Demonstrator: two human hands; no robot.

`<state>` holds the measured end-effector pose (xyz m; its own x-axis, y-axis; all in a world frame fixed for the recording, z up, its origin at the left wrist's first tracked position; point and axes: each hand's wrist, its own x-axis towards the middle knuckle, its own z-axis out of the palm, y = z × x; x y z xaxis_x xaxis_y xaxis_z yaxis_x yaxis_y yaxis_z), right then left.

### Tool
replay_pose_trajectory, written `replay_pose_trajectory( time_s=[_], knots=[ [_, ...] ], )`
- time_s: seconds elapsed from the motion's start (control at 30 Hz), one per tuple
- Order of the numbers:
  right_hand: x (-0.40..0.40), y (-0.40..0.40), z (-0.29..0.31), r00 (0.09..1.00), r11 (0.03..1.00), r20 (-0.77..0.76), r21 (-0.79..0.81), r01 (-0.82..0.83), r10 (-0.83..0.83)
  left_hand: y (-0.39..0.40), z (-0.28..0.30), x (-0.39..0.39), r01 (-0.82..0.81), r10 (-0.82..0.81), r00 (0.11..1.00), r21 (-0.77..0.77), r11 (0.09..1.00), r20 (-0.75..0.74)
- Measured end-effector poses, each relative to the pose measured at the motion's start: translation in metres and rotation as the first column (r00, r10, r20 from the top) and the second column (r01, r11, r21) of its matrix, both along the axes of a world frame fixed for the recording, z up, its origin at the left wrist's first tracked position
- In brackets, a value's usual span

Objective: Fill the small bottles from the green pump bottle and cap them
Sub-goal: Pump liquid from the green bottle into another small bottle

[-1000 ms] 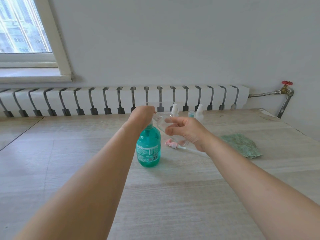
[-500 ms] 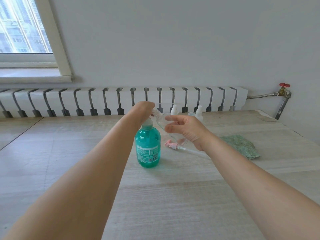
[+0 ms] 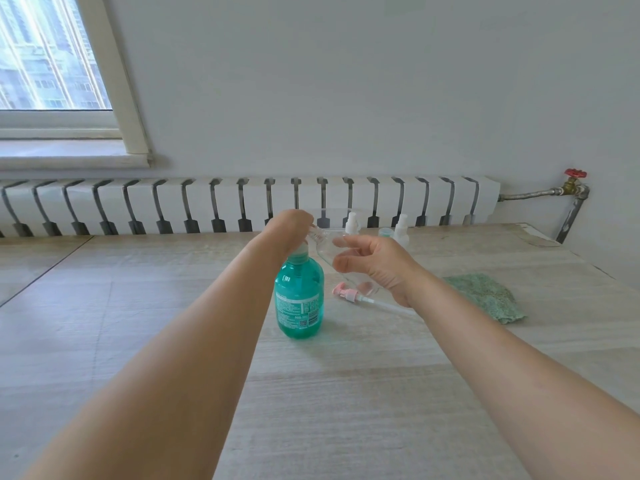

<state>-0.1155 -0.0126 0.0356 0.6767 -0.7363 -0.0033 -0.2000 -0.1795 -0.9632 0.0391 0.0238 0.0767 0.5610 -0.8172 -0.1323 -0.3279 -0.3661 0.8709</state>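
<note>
Bottle work takes place on a pale wooden table in front of a white radiator. The green pump bottle stands upright near the middle of the table; its label carries a barcode and a small square code, but the printed words are too small to read. The left hand rests on top of its pump head, which it covers, so I cannot tell how the fingers are curled. The right hand holds a clear small bottle tilted, thumb and fingers curled round it, its neck at the pump. A pink pump cap with a long tube lies just right of the green bottle. Two white spray bottles stand behind, and a green cloth lies to the right.
</note>
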Motion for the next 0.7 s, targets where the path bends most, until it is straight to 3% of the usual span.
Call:
replay_pose_trajectory(
  time_s=[0.33, 0.53, 0.7],
  knots=[
    [0.0, -0.004, -0.005, 1.0, 1.0, -0.017, 0.015, -0.015, 0.015, -0.004, -0.015, 0.003, -0.087, 0.089, 0.996, 0.082, 0.993, -0.019],
    [0.0, -0.004, -0.005, 1.0, 1.0, -0.017, 0.015, -0.011, 0.011, -0.005, -0.011, 0.001, -0.123, 0.124, 0.986, 0.012, 0.992, -0.109],
    [0.001, -0.001, 0.001, 1.0, 1.0, 0.004, 0.01, 0.005, -0.005, -0.004, -0.009, 0.006, -0.1, 0.1, 0.995, 0.008, 0.995, -0.009]
  ],
)
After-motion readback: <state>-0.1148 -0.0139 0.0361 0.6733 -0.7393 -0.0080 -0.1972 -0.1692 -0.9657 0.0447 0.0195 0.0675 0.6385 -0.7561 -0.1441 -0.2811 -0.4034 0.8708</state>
